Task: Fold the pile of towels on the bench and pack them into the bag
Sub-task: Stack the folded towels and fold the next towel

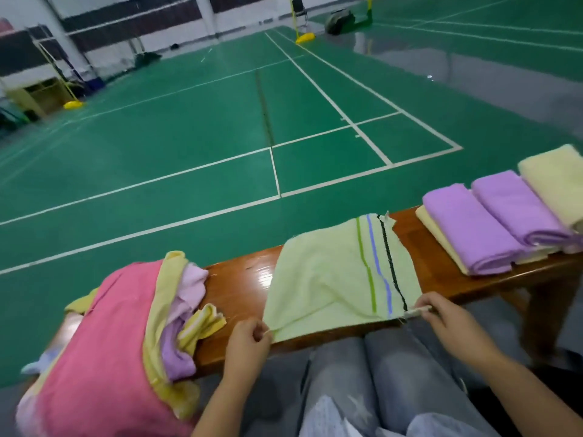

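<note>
Pale green towel [334, 275] with a green, a blue and a black stripe lies flat on the wooden bench [239, 288] at lower centre of the frame. Its long axis runs roughly along the bench, left to right, with the striped end pointing toward the right side and the stripes crossing the bench from near edge to far edge.

Left hand [249, 342] sits at the towel's near left corner, fingers curled in and pinching the fabric edge. Right hand [441, 313] is at the near right corner, just past the black stripe, fingers also curled and pinching that corner. So both hands are grasping the same towel, one corner each.

Unfolded pile of towels [120, 339], pink on top with yellow and purple under it, sits on the bench at lower left. Folded towels [492, 222], purple and pale yellow, are lined up on the bench at the right. Green court floor [189, 137] fills the upper part of the frame.
</note>
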`<state>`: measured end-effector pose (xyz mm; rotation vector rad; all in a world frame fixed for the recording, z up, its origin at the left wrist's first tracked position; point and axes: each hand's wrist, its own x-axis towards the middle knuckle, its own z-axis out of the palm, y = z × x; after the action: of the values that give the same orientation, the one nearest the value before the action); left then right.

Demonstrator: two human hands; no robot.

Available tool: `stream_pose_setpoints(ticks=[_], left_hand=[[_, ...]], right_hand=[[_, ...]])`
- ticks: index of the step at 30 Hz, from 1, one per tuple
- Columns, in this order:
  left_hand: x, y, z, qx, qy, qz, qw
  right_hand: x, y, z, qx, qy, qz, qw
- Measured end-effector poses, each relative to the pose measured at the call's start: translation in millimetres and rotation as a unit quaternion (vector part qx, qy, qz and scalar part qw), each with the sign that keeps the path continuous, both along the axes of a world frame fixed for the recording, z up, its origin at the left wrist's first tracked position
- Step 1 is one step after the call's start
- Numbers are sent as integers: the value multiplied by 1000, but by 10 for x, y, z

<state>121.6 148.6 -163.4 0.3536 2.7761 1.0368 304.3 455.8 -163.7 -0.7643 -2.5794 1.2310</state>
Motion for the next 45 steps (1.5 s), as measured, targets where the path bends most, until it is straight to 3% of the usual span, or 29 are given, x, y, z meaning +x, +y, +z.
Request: stream_pose_setpoints(ticks=[3, 7, 10, 14, 19, 23, 27, 34, 36, 40, 45], left_hand=[[34, 19, 2, -102, 69, -37, 992], [20, 195, 150, -151, 197, -120, 961], [-44, 287, 133, -190, 177, -202, 944], [-126, 182, 116, -174, 148, -188, 955], [-133, -77, 194, 12, 114, -115, 987], [12, -217, 191, 154, 4, -29, 988], [78, -247, 187, 281, -161, 22, 946], [-38, -119, 361, 404, -211, 19, 890], [-115, -60, 463, 404, -197, 10, 893], [-316, 75, 743, 297, -103, -50, 948], [-658, 322, 1300, 177, 105, -73, 976]], right_hand=[[54, -53, -138, 7, -21, -24, 999], [35, -66, -159, -2, 6, -62, 998], [57, -69, -186, -7, 28, -87, 996], [113, -17, -198, -33, 18, -100, 994], [95, -14, -147, -53, 49, -111, 991], [106, -27, -208, -72, 55, -106, 990], [120, -28, -233, -141, 79, -119, 980], [-9, 46, -17, -290, 164, -163, 929], [-95, 110, 122, -301, 185, -163, 921], [-344, 266, 585, -285, 209, -162, 922], [-743, 425, 1338, -232, 264, -117, 929]])
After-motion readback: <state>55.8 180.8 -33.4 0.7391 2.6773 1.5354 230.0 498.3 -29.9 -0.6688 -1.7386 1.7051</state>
